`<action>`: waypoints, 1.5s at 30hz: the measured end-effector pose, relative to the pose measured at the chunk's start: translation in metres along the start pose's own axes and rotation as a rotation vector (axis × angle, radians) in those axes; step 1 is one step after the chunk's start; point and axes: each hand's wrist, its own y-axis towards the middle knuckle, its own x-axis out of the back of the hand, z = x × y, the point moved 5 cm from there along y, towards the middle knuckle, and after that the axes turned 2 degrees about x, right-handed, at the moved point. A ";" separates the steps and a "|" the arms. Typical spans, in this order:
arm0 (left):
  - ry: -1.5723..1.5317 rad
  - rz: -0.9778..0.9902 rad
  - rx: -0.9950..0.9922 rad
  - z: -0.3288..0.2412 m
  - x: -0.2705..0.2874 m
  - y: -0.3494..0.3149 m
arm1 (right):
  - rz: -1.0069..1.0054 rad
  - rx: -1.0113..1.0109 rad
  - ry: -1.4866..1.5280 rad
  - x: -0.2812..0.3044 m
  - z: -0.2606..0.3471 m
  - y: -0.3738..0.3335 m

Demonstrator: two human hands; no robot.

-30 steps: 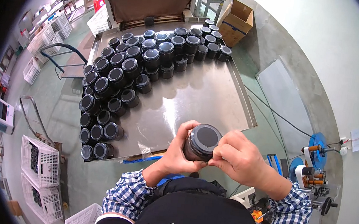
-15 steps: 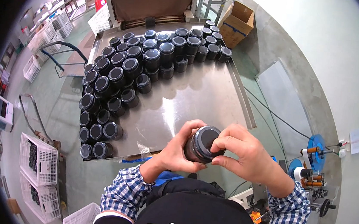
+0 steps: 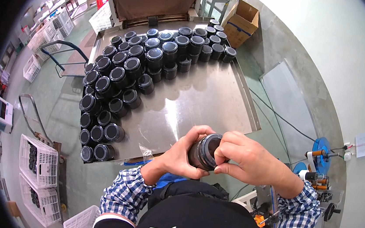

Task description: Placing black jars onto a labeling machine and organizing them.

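Observation:
A dark jar (image 3: 203, 153) with a black lid is held in front of my body, near the front edge of the steel table. My left hand (image 3: 183, 156) wraps round its side, thumb toward me and fingers at the far side. The jar leans over with its lid turned toward my right hand (image 3: 240, 157). Those fingers are bent into a pinch at the lid's right edge and cover part of the lid. Whatever lies between the fingertips is hidden. Shiny clear film shows around the rims of similar jars (image 3: 113, 132) grouped on the table.
The steel table (image 3: 191, 110) has raised edges and many black jars, some stacked, along its left and far sides. Behind it stands a machine with a brown curtain (image 3: 153, 8). A cardboard box (image 3: 240, 25), white crates (image 3: 39, 164), a trolley (image 3: 67, 56) and a blue-reel machine (image 3: 322, 149) surround it.
The jar has tilted further, its lid turning toward my right hand. My right hand has shifted slightly down and right, still pinching at the lid edge.

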 end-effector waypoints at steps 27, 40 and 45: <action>-0.642 -0.139 0.253 0.015 -0.013 0.005 | -0.384 0.207 -0.125 0.014 0.002 -0.007; -1.102 -0.030 0.153 0.005 -0.033 0.014 | -0.617 0.505 -0.386 0.014 -0.002 -0.021; -1.287 0.119 -0.076 -0.013 -0.036 0.019 | -0.593 0.482 -0.376 0.016 -0.013 -0.026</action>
